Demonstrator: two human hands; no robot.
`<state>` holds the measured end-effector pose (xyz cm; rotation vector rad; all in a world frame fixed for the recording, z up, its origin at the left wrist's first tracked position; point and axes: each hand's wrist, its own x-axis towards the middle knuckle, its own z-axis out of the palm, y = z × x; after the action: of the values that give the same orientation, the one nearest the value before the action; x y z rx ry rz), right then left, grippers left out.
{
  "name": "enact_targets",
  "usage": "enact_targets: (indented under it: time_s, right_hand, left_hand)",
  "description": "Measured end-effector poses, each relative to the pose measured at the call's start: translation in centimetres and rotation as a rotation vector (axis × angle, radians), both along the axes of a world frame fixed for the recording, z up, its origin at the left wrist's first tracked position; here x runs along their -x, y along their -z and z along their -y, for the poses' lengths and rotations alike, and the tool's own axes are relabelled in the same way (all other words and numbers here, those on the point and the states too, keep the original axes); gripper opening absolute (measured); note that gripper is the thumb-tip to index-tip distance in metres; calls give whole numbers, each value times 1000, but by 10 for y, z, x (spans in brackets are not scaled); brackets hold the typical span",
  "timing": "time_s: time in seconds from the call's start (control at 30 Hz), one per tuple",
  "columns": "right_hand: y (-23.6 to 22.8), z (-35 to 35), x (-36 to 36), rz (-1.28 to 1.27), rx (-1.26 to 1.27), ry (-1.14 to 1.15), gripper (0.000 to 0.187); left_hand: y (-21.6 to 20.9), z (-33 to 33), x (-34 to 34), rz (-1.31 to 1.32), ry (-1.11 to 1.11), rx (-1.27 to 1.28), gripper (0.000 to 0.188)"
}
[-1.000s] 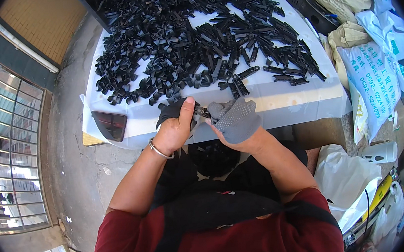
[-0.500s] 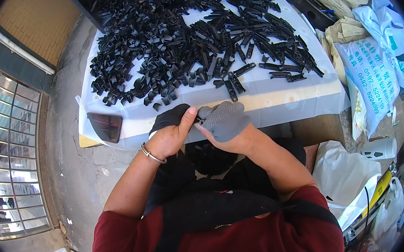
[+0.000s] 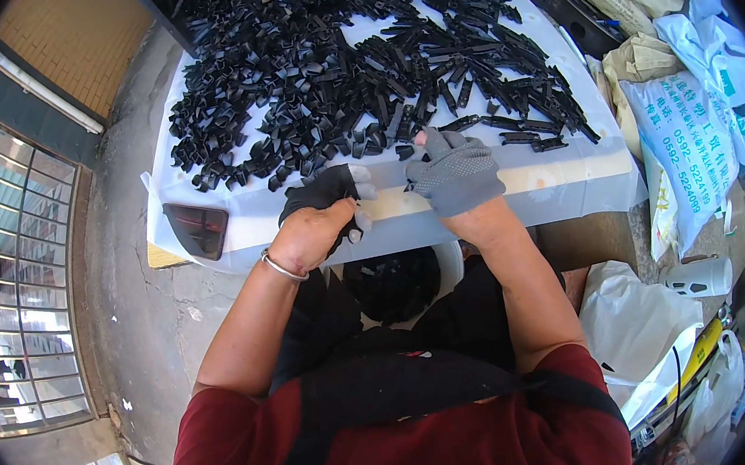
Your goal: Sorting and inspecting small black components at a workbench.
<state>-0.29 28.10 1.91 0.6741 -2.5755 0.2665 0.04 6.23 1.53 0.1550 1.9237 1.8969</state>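
Note:
My left hand (image 3: 321, 215), in a black glove with pale fingertips, is closed in front of the table's near edge, thumb against the fingers. Whatever it pinches is too dark to make out. To its right, my right hand (image 3: 457, 174), in a grey dotted glove, bends its fingers down over the near end of the long black plastic strips (image 3: 521, 138). What lies under those fingers is hidden. Short curved black plastic pieces (image 3: 292, 159) lie in a heap beyond my left hand. Below the table edge, a white bucket (image 3: 455, 265) holds dark pieces between my knees.
A white sheet (image 3: 569, 198) covers the table. Dark sunglasses-like tinted plastic (image 3: 198, 231) lies at its left corner. Printed sacks (image 3: 686, 145) crowd the right side, with a white bag (image 3: 632, 323) and a white cylinder (image 3: 700, 277) on the floor. A barred window (image 3: 20, 288) stands left.
My hands were together at the table edge and are now apart. The right has moved right and away over the strips; the left has shifted slightly right, and the bucket shows more.

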Motion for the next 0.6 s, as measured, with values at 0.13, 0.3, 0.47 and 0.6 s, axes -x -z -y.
enact_targets:
  time_s: [0.13, 0.3, 0.47, 0.6]
  right_hand:
    - [-1, 7, 2, -138, 202, -156, 20]
    - [7, 20, -29, 128, 349, -239, 29]
    - [8, 24, -26, 178, 333, -379, 36]
    - [11, 27, -28, 217, 346, -356, 34]
  left_hand:
    - [12, 5, 1, -116, 31, 116, 30]
    - [-17, 2, -5, -210, 160, 393, 33]
    - [-33, 0, -14, -454, 317, 581, 29]
    - [-27, -1, -13, -591, 407, 654, 27]
